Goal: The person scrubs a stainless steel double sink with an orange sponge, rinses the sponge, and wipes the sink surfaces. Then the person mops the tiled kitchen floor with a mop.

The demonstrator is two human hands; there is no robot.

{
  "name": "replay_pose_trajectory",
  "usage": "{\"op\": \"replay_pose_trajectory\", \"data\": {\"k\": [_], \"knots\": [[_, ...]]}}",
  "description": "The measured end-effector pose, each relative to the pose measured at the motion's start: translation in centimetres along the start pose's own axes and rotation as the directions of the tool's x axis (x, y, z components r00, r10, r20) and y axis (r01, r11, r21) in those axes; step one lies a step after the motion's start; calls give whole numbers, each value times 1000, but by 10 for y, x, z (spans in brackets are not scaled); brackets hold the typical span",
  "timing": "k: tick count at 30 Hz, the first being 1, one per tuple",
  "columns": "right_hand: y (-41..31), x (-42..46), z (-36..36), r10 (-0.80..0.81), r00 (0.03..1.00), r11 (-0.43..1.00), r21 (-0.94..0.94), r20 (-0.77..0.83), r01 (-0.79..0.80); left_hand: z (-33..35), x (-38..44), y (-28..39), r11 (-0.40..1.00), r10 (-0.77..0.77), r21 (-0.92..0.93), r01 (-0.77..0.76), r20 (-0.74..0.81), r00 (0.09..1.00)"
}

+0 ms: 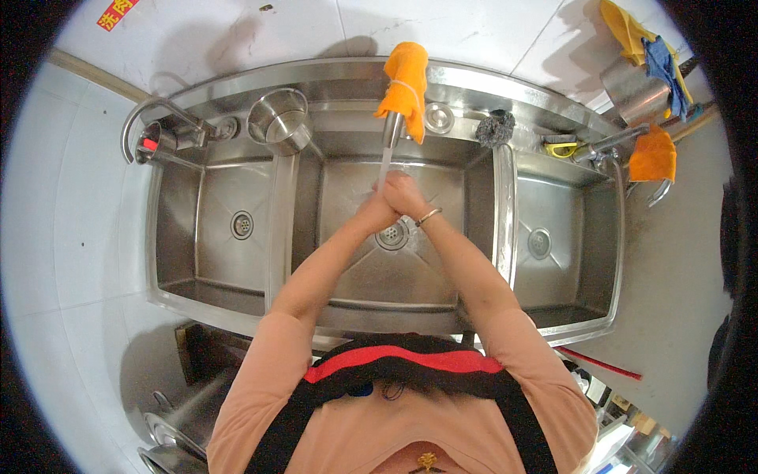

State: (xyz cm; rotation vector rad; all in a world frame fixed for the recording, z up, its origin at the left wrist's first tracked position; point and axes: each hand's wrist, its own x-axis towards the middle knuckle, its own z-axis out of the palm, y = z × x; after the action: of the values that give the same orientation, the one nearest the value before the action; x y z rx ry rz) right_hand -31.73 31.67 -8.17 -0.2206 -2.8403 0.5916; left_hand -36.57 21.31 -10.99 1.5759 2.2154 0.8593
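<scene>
Water runs from a metal faucet (pixel 392 129), wrapped in an orange cloth (pixel 406 80), onto both hands over the middle stainless steel sink basin (pixel 391 278). My left hand (pixel 379 207) and my right hand (pixel 404 192) are pressed together just under the stream, above the drain strainer (pixel 392 234). The fingers overlap, so whether anything small lies between the palms is hidden. A bracelet (pixel 429 217) circles the wrist of the arm on the right.
Side basins with drains flank the middle one. On the back ledge are a steel pot (pixel 279 121), a metal strainer cup (pixel 439 118), a grey scouring ball (pixel 495 128) and a yellow-handled brush (pixel 560 147). Another orange cloth (pixel 652 155) hangs over the right faucet.
</scene>
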Motion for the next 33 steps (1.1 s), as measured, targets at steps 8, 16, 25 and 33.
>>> {"op": "replay_pose_trajectory", "data": {"k": [8, 16, 25, 33], "knots": [[-53, 6, -26, 497, 806, 35, 920, 323, -390, -29, -1, -2, -145, -526, -806, 574, 554, 645], [-43, 19, -38, 411, 740, -213, 845, 532, -490, -6, -16, 1, -733, -373, -680, 1, 404, 835], [45, 45, -56, 495, 843, 773, 550, -211, -316, -7, -3, 18, -678, -493, -728, 105, 556, 670], [4, 47, -54, 409, 878, 906, 228, -248, -357, 1, 3, 19, -642, -507, -761, 94, 514, 692]]}}
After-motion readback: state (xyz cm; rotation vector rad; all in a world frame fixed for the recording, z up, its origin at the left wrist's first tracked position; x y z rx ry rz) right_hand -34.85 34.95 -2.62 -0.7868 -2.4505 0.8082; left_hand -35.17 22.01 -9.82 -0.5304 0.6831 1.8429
